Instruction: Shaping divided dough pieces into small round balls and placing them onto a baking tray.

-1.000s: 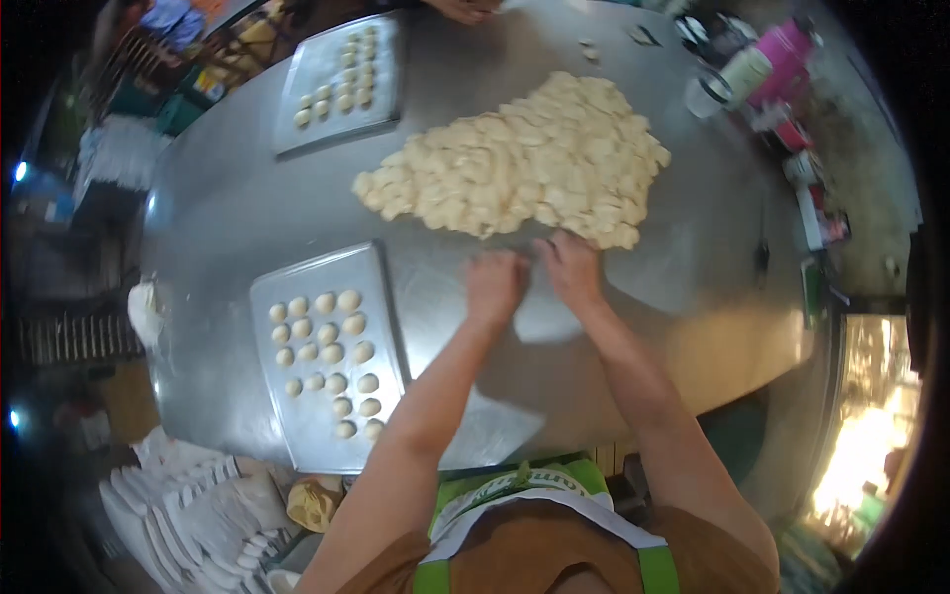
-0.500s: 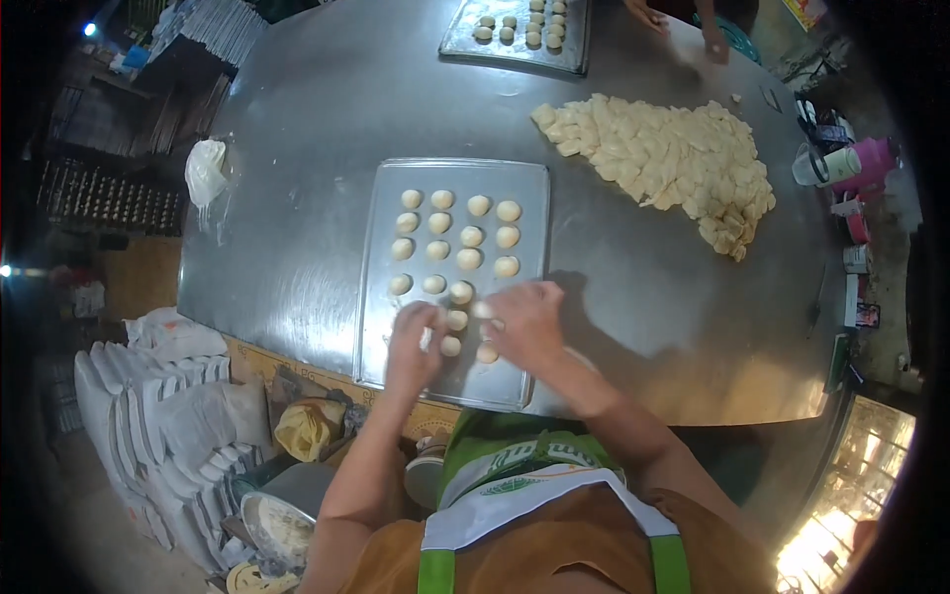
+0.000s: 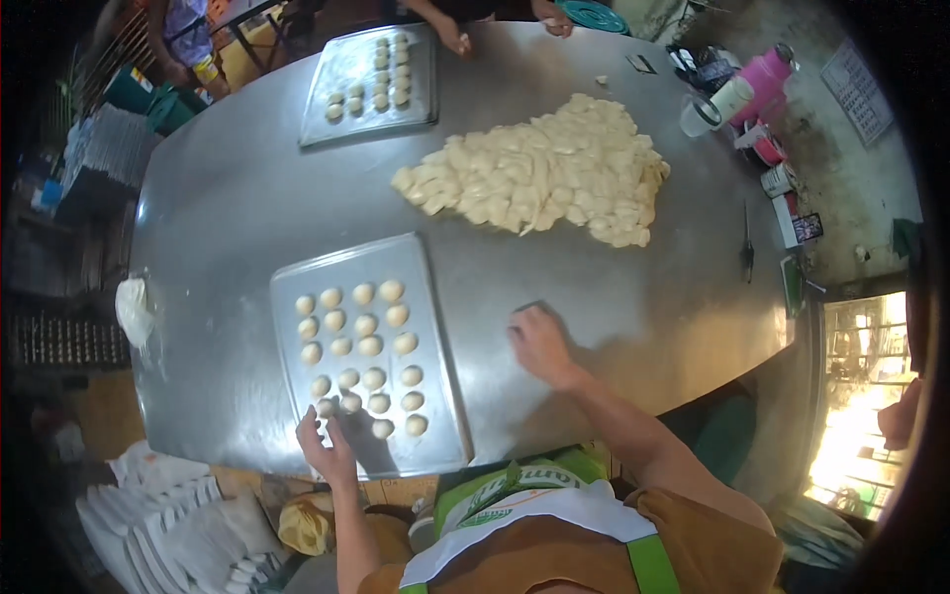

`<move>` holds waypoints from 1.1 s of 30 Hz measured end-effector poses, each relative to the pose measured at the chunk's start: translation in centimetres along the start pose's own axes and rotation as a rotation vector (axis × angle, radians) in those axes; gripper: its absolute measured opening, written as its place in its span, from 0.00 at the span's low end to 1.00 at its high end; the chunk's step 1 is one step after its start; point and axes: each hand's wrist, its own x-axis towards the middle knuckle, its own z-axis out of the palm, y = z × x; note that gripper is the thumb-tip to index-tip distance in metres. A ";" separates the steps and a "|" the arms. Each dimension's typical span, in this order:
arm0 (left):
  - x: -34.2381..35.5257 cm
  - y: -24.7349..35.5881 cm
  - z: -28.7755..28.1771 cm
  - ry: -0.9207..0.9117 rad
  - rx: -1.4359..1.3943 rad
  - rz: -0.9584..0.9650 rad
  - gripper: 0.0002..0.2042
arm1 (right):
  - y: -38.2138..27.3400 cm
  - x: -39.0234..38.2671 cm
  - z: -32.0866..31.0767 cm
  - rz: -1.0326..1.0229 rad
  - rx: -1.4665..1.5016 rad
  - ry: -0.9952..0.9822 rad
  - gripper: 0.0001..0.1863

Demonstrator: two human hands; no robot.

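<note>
A shallow metal tray (image 3: pixel 445 396) lies near me on the steel table, with rows of small round dough balls (image 3: pixel 370 345) on it. At its near left corner, my left hand (image 3: pixel 327 453) has thumb and fingers apart, close to a dough ball (image 3: pixel 325 407) at the end of a row. To the right of the tray, my right hand (image 3: pixel 542 346) is low over the table, its fingers curled under and closed. Whatever may be beneath those fingers is hidden. Beyond it spreads a large heap of pale dough pieces (image 3: pixel 544 173).
Another tray (image 3: pixel 322 129) of dough balls stands at the far side, near a co-worker's hands (image 3: pixel 455 40). A white plastic bag (image 3: pixel 134 309) lies at the table's left edge. A pink bottle (image 3: pixel 767 84) and cups stand along the right edge. Sacks (image 3: pixel 148 535) are stacked at lower left.
My right hand has left the tray and moved right, over the table. My left hand remains at the tray's near left, its fingers now spread. The whole view has shifted, placing the tray lower left.
</note>
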 end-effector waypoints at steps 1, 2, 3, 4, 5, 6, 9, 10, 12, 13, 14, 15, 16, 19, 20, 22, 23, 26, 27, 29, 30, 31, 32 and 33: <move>0.7 2.2 1.5 -0.018 -0.053 0.066 0.17 | 3.5 0.4 -0.9 0.031 -0.015 0.091 0.09; 1.4 5.0 2.9 -0.040 -0.102 0.130 0.15 | 5.9 1.6 -2.2 0.065 -0.028 0.177 0.09; 2.0 7.6 4.0 -0.060 -0.141 0.189 0.13 | 6.3 4.3 -4.3 0.101 -0.032 0.236 0.10; 3.0 10.3 5.8 -0.083 -0.146 0.333 0.12 | 6.7 7.1 -6.5 0.138 -0.036 0.295 0.10; 4.4 13.8 8.6 -0.106 -0.163 0.483 0.10 | 7.9 9.3 -7.9 0.088 -0.196 0.383 0.11; 5.5 17.5 11.4 -0.167 -0.242 0.564 0.10 | 9.4 11.0 -9.1 0.039 -0.360 0.468 0.11; 8.0 29.1 21.6 -0.349 -0.367 0.762 0.10 | 16.7 12.6 -9.3 0.058 -0.357 0.305 0.13; 8.7 31.1 25.6 -0.369 -0.359 0.777 0.08 | 16.9 12.3 -9.0 0.064 -0.351 0.305 0.13; 10.7 34.3 32.3 -0.425 -0.310 0.824 0.07 | 15.7 10.6 -8.2 0.066 -0.042 0.332 0.12; 12.2 34.4 34.7 -0.390 -0.144 0.916 0.07 | 14.5 9.4 -7.8 0.059 0.119 0.344 0.12; 12.9 33.5 36.6 -0.362 0.024 0.994 0.08 | 12.4 6.9 -8.0 0.193 0.268 0.248 0.11; 12.0 33.7 37.4 -0.377 0.013 0.995 0.08 | 10.8 2.8 -9.1 0.345 0.395 0.158 0.11; 11.0 34.9 37.5 -0.439 -0.156 0.854 0.08 | 10.6 -1.5 -9.4 0.317 0.342 0.191 0.09; 9.7 37.1 33.4 -0.601 -0.463 0.583 0.07 | 9.4 -13.6 -10.1 0.310 0.224 0.213 0.11; 7.9 36.4 29.7 -0.667 -0.478 0.607 0.07 | 8.6 -17.2 -11.3 0.411 0.191 0.161 0.12; 4.5 31.7 24.0 -0.664 -0.552 0.584 0.07 | 5.8 -21.3 -12.6 0.792 0.337 0.249 0.14; 2.2 28.7 21.1 -0.714 -0.432 0.504 0.06 | 5.6 -22.6 -12.6 0.792 0.337 0.264 0.14; -2.1 20.2 19.6 -0.830 -0.117 0.609 0.07 | 6.0 -23.9 -11.5 0.463 -0.249 0.003 0.16; -3.1 19.6 20.5 -0.712 -0.071 0.692 0.08 | 8.0 -23.1 -9.6 0.405 -0.474 0.081 0.16; -5.1 18.1 21.7 -0.464 0.045 0.830 0.10 | 11.6 -17.2 -8.6 0.423 -0.542 0.119 0.17; -4.4 19.2 23.2 -0.435 0.043 0.806 0.11 | 12.3 -13.0 -9.2 0.382 -0.454 0.252 0.15; -3.3 21.1 24.7 -0.419 0.044 0.779 0.13 | 12.3 -8.8 -9.9 0.360 -0.392 0.323 0.14; -2.7 22.9 26.1 -0.442 0.050 0.704 0.14 | 11.5 -5.4 -10.2 0.344 -0.327 0.386 0.13; -2.6 24.1 26.5 -0.462 0.056 0.630 0.15 | 9.7 -2.9 -10.2 0.414 -0.295 0.295 0.12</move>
